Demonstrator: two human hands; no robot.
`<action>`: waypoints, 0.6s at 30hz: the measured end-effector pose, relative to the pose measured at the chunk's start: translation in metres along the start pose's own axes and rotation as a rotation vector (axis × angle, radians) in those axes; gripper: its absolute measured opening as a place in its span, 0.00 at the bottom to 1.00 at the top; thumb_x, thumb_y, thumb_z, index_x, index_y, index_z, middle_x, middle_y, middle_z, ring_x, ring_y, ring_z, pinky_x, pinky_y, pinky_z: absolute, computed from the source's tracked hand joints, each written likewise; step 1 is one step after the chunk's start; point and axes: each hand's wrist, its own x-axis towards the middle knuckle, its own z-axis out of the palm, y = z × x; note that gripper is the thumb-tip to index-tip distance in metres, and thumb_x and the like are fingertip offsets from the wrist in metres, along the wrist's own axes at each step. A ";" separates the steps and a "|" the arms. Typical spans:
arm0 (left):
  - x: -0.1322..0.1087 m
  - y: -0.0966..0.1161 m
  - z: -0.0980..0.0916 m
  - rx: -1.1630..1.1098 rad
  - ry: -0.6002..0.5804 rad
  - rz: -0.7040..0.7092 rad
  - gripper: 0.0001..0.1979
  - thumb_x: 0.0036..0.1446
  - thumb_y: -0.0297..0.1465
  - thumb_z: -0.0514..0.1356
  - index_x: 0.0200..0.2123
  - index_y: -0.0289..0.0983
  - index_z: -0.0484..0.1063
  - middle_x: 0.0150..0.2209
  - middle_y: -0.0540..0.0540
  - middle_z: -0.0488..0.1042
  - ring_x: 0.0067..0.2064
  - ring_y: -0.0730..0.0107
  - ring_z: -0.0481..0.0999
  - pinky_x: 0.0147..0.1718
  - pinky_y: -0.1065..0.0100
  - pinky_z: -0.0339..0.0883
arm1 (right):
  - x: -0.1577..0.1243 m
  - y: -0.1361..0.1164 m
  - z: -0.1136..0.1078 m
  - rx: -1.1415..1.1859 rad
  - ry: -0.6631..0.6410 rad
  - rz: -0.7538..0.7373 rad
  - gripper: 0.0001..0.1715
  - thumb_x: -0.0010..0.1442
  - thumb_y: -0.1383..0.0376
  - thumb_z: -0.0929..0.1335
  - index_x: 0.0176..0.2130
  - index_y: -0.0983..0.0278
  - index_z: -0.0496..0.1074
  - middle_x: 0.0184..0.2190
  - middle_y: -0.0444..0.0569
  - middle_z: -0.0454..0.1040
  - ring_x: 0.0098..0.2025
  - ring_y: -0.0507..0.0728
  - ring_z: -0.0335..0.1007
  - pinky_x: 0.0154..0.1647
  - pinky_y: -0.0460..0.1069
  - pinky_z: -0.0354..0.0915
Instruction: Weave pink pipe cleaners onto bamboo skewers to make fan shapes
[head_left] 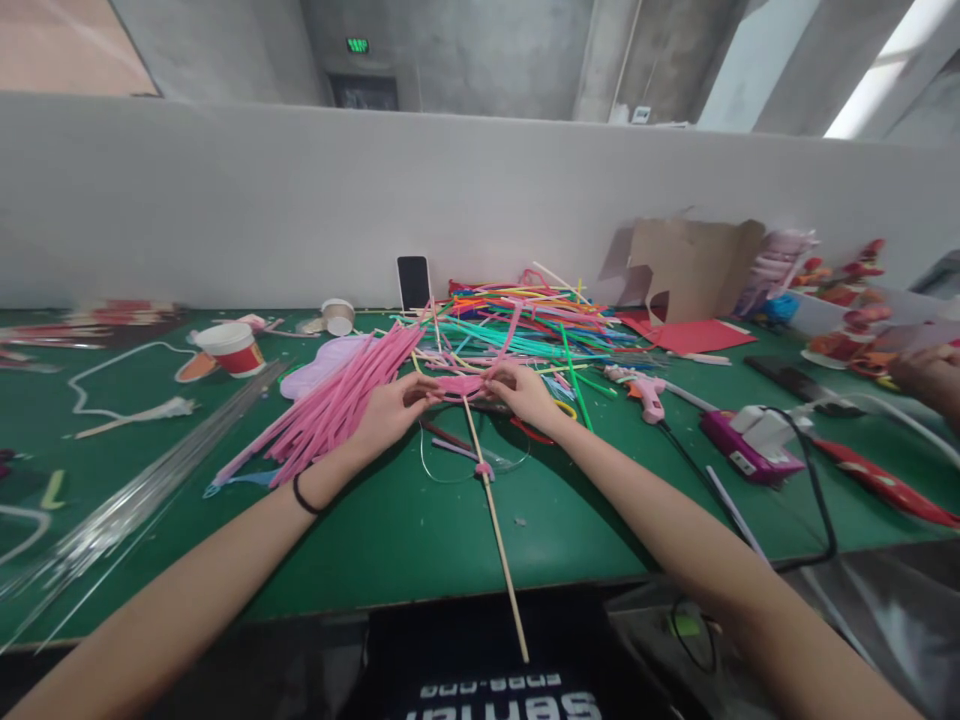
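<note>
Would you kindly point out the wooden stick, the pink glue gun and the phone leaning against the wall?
wooden stick (496, 530), head view, on the middle of its shaft.
pink glue gun (651, 396), head view, on its body.
phone (413, 282), head view, on its dark screen.

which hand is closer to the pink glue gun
Right. The right hand pinches the pink pipe cleaner piece just left of the pink glue gun; the left hand is farther left, on the other side of the wooden stick.

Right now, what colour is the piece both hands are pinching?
Pink: the pipe cleaner piece between the left hand and right hand, head view.
</note>
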 end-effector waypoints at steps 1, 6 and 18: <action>0.000 0.000 -0.001 0.076 0.019 0.006 0.15 0.60 0.43 0.61 0.42 0.37 0.74 0.42 0.42 0.81 0.45 0.57 0.80 0.48 0.56 0.72 | -0.001 0.001 0.000 -0.017 0.003 -0.007 0.01 0.59 0.68 0.66 0.35 0.62 0.68 0.33 0.47 0.78 0.37 0.57 0.79 0.42 0.55 0.74; 0.005 0.003 -0.005 0.293 0.062 0.104 0.13 0.62 0.41 0.58 0.41 0.39 0.76 0.42 0.43 0.81 0.46 0.56 0.78 0.49 0.57 0.69 | -0.001 0.000 -0.001 -0.335 0.046 -0.160 0.03 0.61 0.67 0.66 0.37 0.62 0.70 0.35 0.48 0.79 0.39 0.57 0.77 0.45 0.54 0.70; 0.047 -0.002 0.000 0.373 -0.143 0.125 0.18 0.68 0.45 0.47 0.33 0.41 0.68 0.31 0.46 0.78 0.35 0.60 0.78 0.36 0.64 0.66 | 0.028 0.001 -0.004 -0.592 -0.154 -0.263 0.05 0.65 0.67 0.63 0.40 0.62 0.69 0.33 0.47 0.78 0.34 0.55 0.74 0.36 0.48 0.64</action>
